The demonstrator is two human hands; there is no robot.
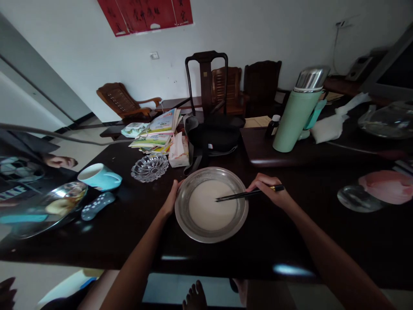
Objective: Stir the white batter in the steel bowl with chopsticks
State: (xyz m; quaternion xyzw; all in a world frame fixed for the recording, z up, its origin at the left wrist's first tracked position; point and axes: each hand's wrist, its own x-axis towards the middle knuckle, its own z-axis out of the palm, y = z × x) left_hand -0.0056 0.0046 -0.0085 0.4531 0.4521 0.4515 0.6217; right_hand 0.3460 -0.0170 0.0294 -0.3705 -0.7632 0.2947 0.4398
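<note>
A round metal basin (193,230) with pale batter (209,204) in it stands on the dark table near its front edge. My left hand (171,199) rests against the basin's left rim, fingers curled round the edge. My right hand (269,189) is closed on a pair of dark chopsticks (241,195); their tips reach over the batter at the basin's middle.
On the left are a blue mug (100,176), a remote control (97,206), a shiny lid (45,209) and a glass dish (150,168). Behind lie books (158,129), a black bag (213,135) and a green thermos (295,114). A pink lid (387,186) sits at right.
</note>
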